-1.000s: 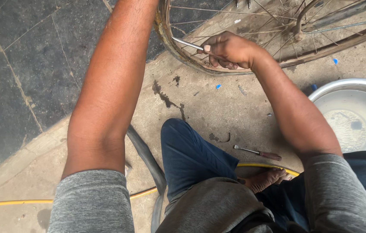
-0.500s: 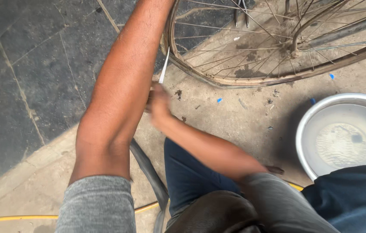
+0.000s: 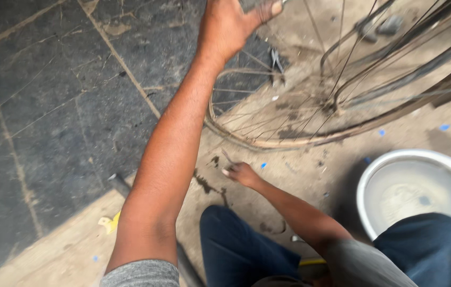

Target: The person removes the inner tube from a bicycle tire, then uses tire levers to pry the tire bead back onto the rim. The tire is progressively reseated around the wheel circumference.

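The fingers of the right hand (image 3: 241, 172) are curled together low over the dusty tan floor (image 3: 300, 186), pinching what looks like a thin grey metal tool (image 3: 227, 156) whose tip sticks out toward the far left; how firmly they clamp it is too small to tell. That hand sits just near of the bare, rusty metal bicycle wheel rim (image 3: 289, 142), which curves across the ground with its thin wire spokes (image 3: 310, 106) fanning up toward the far right. The left hand (image 3: 233, 24) reaches far out at the top of the scene, its thumb spread away from the fingers, which close over the wheel's far edge; the fingertips are cut off by the frame, so the grip itself cannot be made out. To the right, near the person's dark blue trouser knee (image 3: 432, 250), stands a round white metal basin (image 3: 390, 170). Dark stone tiles (image 3: 50, 106) cover the left side, and a yellow scrap (image 3: 109, 223) lies near their edge.
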